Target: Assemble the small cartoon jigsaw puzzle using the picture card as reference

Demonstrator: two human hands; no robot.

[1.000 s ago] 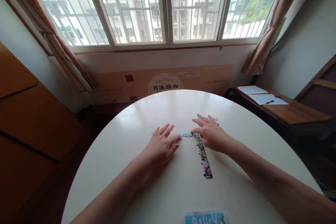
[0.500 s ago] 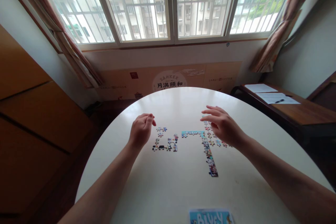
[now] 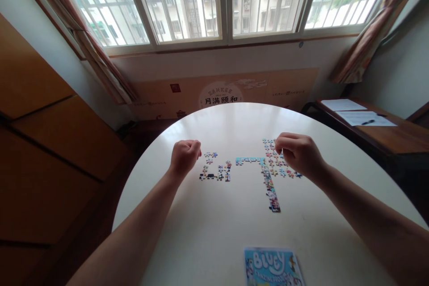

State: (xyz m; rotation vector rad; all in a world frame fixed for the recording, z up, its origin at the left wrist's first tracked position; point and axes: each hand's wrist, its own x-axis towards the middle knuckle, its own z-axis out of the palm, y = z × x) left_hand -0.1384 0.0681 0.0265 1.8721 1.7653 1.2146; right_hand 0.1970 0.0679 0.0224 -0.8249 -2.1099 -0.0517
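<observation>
My left hand (image 3: 186, 155) is closed in a fist above the table, just left of a small loose group of jigsaw pieces (image 3: 211, 155); whatever its fingers may hold is hidden. Over the scattered jigsaw pieces (image 3: 273, 161) at the right, my right hand (image 3: 299, 151) is closed with its fingers curled down. I cannot make out anything between those fingertips. Between the hands lies a joined puzzle edge (image 3: 270, 183), a corner shape with a light blue top strip and a multicoloured side. Several more pieces, some joined, form a cluster (image 3: 214, 176) to its left.
A blue picture box or booklet marked "BLUEY" (image 3: 272, 266) lies near the front of the round white table (image 3: 208, 237). To the right stands a brown wooden desk (image 3: 378, 136) with papers (image 3: 365, 118) and a pen. A barred window and a printed board are behind.
My right hand has gone from spread fingers to curled ones and shifted right. My left fist has closed tighter. The view has tilted down, showing more of the blue box or booklet.
</observation>
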